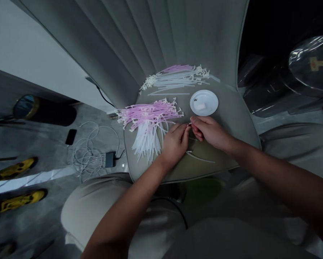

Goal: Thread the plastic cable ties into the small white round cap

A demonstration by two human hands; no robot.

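My left hand (pixel 176 141) and my right hand (pixel 206 130) meet fingertip to fingertip above the chair seat (pixel 231 122). Both are closed in a pinch on something tiny and dark between them, too small to name. Left of my left hand lies a pile of pink sticks (pixel 150 113) with pale ends, overlapping a bundle of white sticks (pixel 146 140). A white dish (pixel 214 108) holding a small white block (pixel 201 107) sits just beyond my right hand. One loose white strip (pixel 201 158) lies on the seat below my hands.
More white sticks (pixel 174 80) with knobbly ends lie by the chair's backrest (pixel 161 36). On the floor to the left are coiled white cables (pixel 87 154), a black box (pixel 110 159) and a phone (pixel 71 137). Someone's yellow shoes (pixel 22 201) show at far left.
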